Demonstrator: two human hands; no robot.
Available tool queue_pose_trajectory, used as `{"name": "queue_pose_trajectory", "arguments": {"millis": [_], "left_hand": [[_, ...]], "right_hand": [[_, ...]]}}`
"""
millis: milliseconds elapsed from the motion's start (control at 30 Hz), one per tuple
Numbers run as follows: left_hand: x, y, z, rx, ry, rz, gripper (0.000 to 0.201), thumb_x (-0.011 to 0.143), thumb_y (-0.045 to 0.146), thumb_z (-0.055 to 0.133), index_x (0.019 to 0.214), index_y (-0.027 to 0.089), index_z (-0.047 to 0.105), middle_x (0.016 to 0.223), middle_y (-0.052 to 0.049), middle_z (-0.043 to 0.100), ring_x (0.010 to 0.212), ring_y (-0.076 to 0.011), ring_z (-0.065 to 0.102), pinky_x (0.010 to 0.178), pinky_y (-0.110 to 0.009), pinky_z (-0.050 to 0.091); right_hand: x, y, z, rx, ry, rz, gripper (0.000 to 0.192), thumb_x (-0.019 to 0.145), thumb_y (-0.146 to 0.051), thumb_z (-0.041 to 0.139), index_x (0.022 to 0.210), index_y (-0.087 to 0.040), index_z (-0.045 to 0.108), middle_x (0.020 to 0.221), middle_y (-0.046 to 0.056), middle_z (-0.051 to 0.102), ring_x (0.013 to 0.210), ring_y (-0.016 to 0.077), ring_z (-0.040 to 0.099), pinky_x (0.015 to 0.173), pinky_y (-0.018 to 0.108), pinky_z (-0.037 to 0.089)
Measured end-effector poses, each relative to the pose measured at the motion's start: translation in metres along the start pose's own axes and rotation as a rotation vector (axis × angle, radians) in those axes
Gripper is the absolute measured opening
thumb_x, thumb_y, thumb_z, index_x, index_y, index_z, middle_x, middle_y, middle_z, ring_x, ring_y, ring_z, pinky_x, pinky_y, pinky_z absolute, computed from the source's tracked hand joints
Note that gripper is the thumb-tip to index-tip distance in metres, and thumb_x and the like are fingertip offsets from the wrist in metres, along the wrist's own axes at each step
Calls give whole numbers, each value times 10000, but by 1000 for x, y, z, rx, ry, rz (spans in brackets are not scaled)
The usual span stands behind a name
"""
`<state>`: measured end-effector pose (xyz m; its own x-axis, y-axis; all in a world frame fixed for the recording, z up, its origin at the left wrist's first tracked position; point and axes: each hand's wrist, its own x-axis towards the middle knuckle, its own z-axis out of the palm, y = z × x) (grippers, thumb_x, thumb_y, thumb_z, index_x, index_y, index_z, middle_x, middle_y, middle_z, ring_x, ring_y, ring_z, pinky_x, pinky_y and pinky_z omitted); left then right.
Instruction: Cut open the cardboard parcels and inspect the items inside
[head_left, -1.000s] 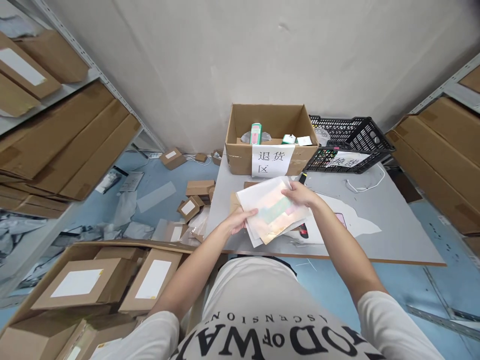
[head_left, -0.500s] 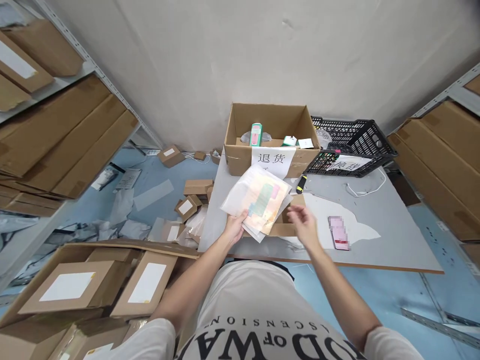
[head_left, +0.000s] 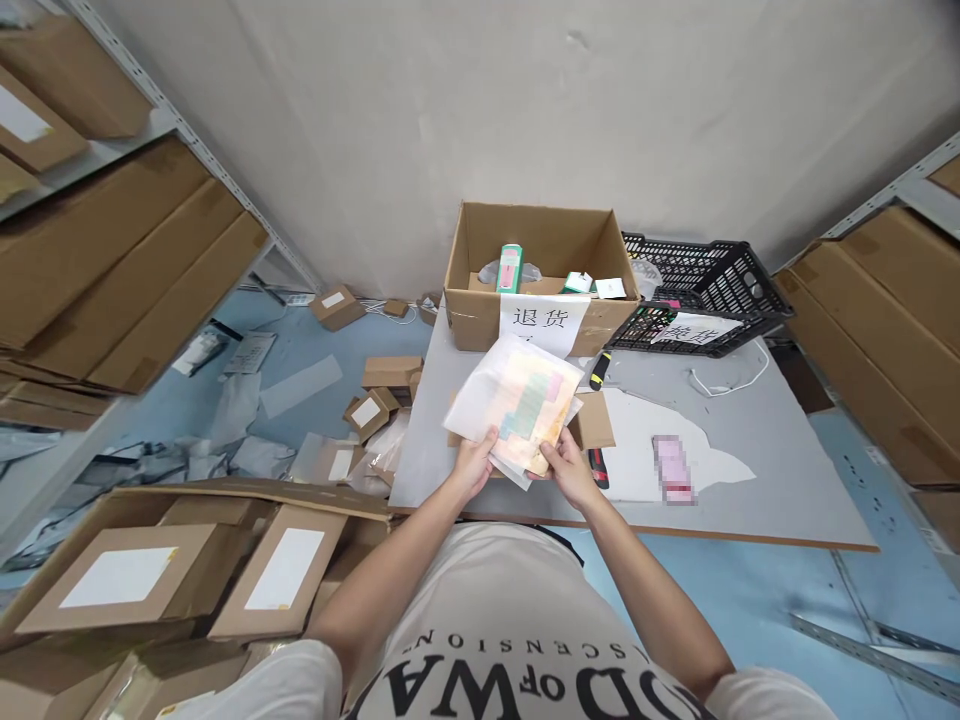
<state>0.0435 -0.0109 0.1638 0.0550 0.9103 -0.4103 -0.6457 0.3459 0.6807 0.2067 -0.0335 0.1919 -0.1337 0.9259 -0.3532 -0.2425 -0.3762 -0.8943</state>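
Against a plain off-white wall stands a grey rectangular table (head_left: 750, 470) on a pale blue floor, flanked on both sides by metal shelving loaded with flat brown cartons. At the table's far edge sits an open brown cardboard box (head_left: 480, 300) with a white paper sign bearing Chinese characters (head_left: 546, 320) taped to its front; a black plastic mesh crate (head_left: 720, 280) stands just beside it on the right. A white cable (head_left: 731, 380) lies on the table near the crate.

Over the table's near edge, the left hand (head_left: 472, 465) and the right hand (head_left: 566, 470) are close together, both clamped on the lower edge of a stack of translucent plastic sleeves with pastel-coloured paper inside (head_left: 517, 405). The stack is tilted up and partly covers the sign.

Just beside the stack, a small flat brown cardboard piece (head_left: 596, 420) rests on the table, with a black-and-red tool (head_left: 596, 465) below it and a black-and-yellow tool (head_left: 598, 370) above it. A pink item (head_left: 670, 468) lies on torn white paper (head_left: 712, 465); it is blurred and cannot be identified.

Small brown parcels with white labels (head_left: 367, 412) litter the floor to the left. Larger labelled cartons (head_left: 112, 575) fill the lower left corner, cut off by the frame.
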Motion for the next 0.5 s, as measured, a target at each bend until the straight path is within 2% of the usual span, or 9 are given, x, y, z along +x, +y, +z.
{"name": "queue_pose_trajectory", "arguments": {"millis": [133, 233, 300, 367, 433, 500], "left_hand": [[3, 2, -1, 34, -84, -17, 456, 725, 376, 725, 1116, 171, 608, 1189, -92, 639, 1105, -240, 596, 956, -397, 483], [7, 9, -7, 132, -56, -34, 491, 728, 398, 714, 1151, 187, 584, 1156, -90, 655, 1041, -248, 627, 893, -414, 516], [13, 20, -16, 232, -1, 10, 479, 718, 384, 723, 1129, 172, 597, 1115, -94, 671, 1035, -253, 628, 881, -404, 519], [21, 37, -30, 332, 69, 116, 422, 708, 356, 733, 1056, 140, 633, 1074, -103, 683, 1059, -257, 613, 898, -374, 507], [30, 56, -47, 376, 183, 259, 354, 711, 335, 729, 987, 125, 655, 1047, -106, 687, 1066, -247, 606, 910, -344, 496], [41, 73, -64, 325, 317, 373, 306, 747, 313, 696, 979, 119, 648, 1048, -106, 681, 1055, -225, 609, 899, -324, 498]], "right_hand": [[1, 1, -11, 3, 8, 4, 636, 737, -516, 637, 1288, -361, 360, 1201, 34, 612, 882, 233, 668, 558, 358, 589], [-3, -2, -23, -12, 25, -4, 607, 744, -510, 633, 1277, -355, 386, 1157, 38, 637, 822, 226, 678, 526, 341, 580], [-8, -7, -32, -39, 33, -13, 570, 747, -489, 640, 1248, -341, 412, 1136, 39, 646, 788, 214, 679, 509, 325, 576], [-15, -13, -41, -80, 29, -23, 523, 752, -467, 644, 1213, -326, 442, 1117, 41, 652, 767, 204, 677, 499, 311, 574], [-21, -19, -51, -118, 17, -29, 482, 759, -453, 641, 1187, -316, 466, 1098, 42, 660, 761, 203, 675, 489, 306, 574], [-27, -21, -59, -130, 4, -30, 453, 763, -446, 637, 1168, -307, 486, 1075, 42, 668, 748, 205, 675, 479, 309, 574]]}}
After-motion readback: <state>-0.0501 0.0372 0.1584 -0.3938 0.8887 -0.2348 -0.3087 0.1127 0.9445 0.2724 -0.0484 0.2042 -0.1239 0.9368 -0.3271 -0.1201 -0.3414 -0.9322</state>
